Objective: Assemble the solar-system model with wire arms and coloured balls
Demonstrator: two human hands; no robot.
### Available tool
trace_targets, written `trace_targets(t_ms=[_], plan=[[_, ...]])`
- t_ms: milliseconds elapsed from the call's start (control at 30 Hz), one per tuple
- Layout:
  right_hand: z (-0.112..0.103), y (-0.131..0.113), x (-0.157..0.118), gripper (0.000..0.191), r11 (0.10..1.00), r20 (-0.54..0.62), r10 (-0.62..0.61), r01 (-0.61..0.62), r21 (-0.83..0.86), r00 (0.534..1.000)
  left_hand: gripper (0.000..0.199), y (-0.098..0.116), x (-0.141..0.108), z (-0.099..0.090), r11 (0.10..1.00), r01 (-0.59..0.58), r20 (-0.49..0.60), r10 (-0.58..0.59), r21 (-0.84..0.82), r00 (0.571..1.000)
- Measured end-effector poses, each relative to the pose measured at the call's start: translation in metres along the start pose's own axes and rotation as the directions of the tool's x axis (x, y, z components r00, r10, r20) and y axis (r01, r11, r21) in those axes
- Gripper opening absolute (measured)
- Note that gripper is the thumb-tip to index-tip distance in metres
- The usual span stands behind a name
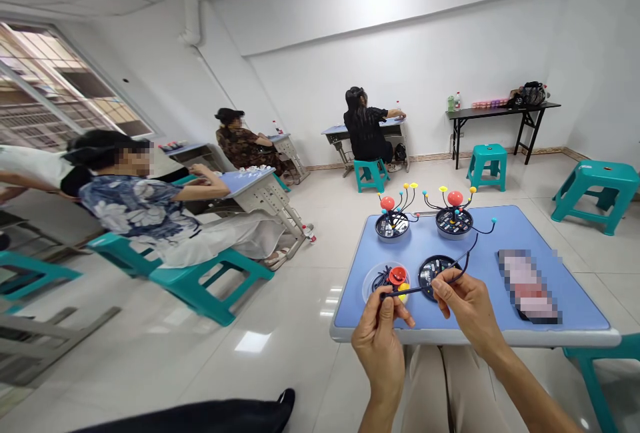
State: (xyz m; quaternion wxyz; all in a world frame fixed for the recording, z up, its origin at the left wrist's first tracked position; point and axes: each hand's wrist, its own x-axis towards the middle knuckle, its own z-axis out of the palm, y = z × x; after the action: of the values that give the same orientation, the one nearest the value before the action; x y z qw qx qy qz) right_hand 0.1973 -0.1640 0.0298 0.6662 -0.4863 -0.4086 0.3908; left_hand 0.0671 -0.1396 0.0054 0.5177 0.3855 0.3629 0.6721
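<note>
My left hand (381, 336) pinches the end of a thin dark plastic rod (413, 291) above the front of the blue table (483, 317). My right hand (467, 303) is closed on the rod's other part, and a curved dark length (469, 259) rises beyond its fingers. Whether this is one rod or two I cannot tell. Below my hands sit a round black printed base (429, 266) and a clear bowl (369, 278) with dark rods, a red half-ball (397, 275) and yellow pieces. Behind them stand two planet models, a left one (387, 204) and a right one (455, 199), each with a red ball.
A phone-like slab (530, 286), blurred out, lies at the table's right. Teal stools (595, 186) stand around the room. Several people sit at other desks, one at the left (145, 199). A dark trouser leg and shoe (285, 406) reach in at the bottom left.
</note>
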Motion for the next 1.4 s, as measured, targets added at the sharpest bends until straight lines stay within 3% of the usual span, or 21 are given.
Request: trace_targets(t_ms=[567, 1100, 1400], plan=[[-0.001, 0.000, 0.000, 0.037, 0.999, 0.007, 0.022, -0.021, -0.041, 1.000, 0.029, -0.001, 0.002, 0.001, 1.000, 0.027, 0.011, -0.027, 0.000, 1.000], [0.001, 0.000, -0.001, 0.037, 0.998, 0.010, 0.014, -0.013, -0.068, 1.000, 0.034, 0.019, 0.001, 0.004, 0.993, 0.108, 0.015, -0.107, -0.041, 0.994], [0.003, -0.005, -0.001, 0.031, 0.993, 0.033, -0.047, 0.050, -0.107, 0.998, 0.038, 0.017, 0.005, -0.002, 0.993, 0.118, -0.019, -0.117, 0.010, 0.993]])
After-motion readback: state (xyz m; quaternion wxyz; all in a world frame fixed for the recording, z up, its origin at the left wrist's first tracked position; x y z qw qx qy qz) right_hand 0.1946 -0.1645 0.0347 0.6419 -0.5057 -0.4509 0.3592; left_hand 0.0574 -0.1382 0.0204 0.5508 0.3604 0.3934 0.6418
